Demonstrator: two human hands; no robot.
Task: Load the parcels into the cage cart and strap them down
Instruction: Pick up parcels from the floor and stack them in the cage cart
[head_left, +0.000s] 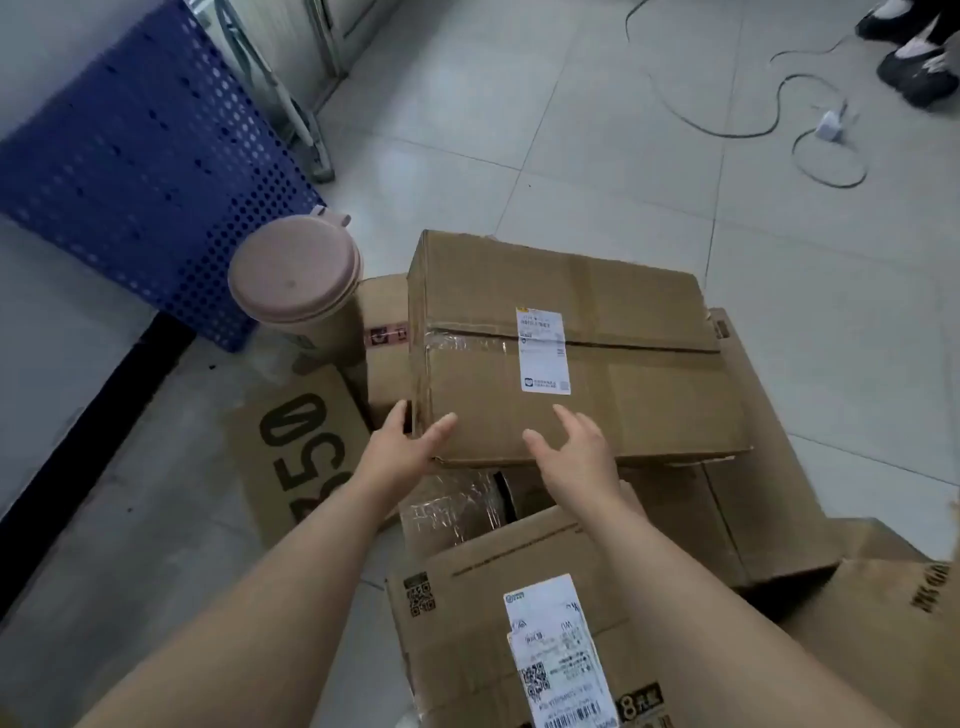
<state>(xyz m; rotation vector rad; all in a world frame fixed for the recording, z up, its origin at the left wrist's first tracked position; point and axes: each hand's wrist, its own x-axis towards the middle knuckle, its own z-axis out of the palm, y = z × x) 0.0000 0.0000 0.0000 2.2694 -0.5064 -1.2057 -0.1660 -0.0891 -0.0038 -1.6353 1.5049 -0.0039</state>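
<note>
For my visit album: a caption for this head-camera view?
Left hand at its near corner, right hand open over its top: reaching for the taped cardboard box atop stacked parcels.

Both arms bare, stretched forward and down, converging toward hands. Left forearm (291, 571) and right forearm (675, 571) ran nearly straight. Left hand (402, 449): fingers straight and together, thumb spread toward right. Right hand (574, 452): palm down, fingers spread, lightly bent. Hands near each other, apart.
</note>
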